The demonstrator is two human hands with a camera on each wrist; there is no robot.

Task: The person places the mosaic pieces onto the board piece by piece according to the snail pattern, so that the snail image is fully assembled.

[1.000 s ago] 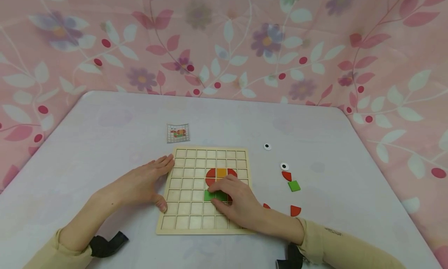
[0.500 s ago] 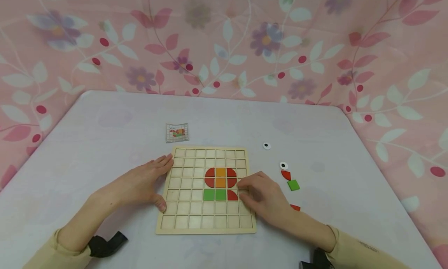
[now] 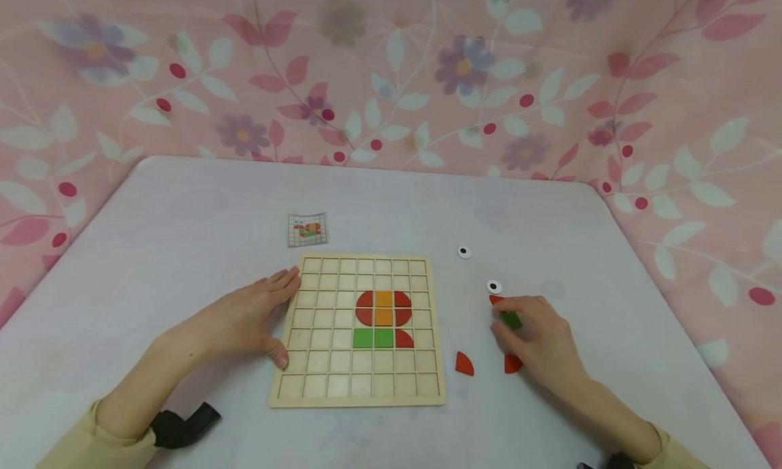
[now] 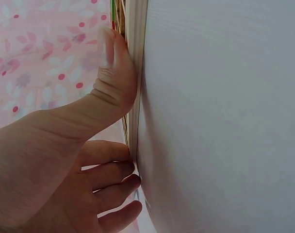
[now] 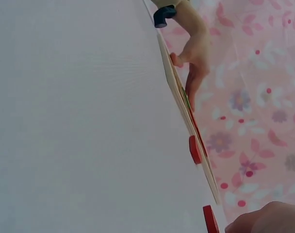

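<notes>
My left hand (image 3: 253,320) rests along the left side of the wooden grid board (image 3: 305,387), its fingers and thumb extended against the edge. In the left wrist view, the thumb (image 4: 113,73) presses the board's rim. On the board, red quarter-round tiles (image 3: 364,315), orange squares (image 3: 383,307) and green squares (image 3: 373,338) fill some cells. Right of the board, my right hand (image 3: 544,340) hovers low over a loose green square tile (image 3: 510,320), which shows between thumb and index finger with a gap at the fingertips. Only part of this hand (image 5: 264,221) appears in the right wrist view.
Loose red quarter-round tiles (image 3: 464,364) lie near the right hand, one partly hidden beneath it. Two white eye discs (image 3: 464,252) sit farther back. A small picture card (image 3: 307,230) lies behind the board. Floral cloth (image 3: 391,68) hangs behind the table.
My right hand has moved right, off the tiles on the board and over to the loose green tile. The left hand has stayed at the board's edge.
</notes>
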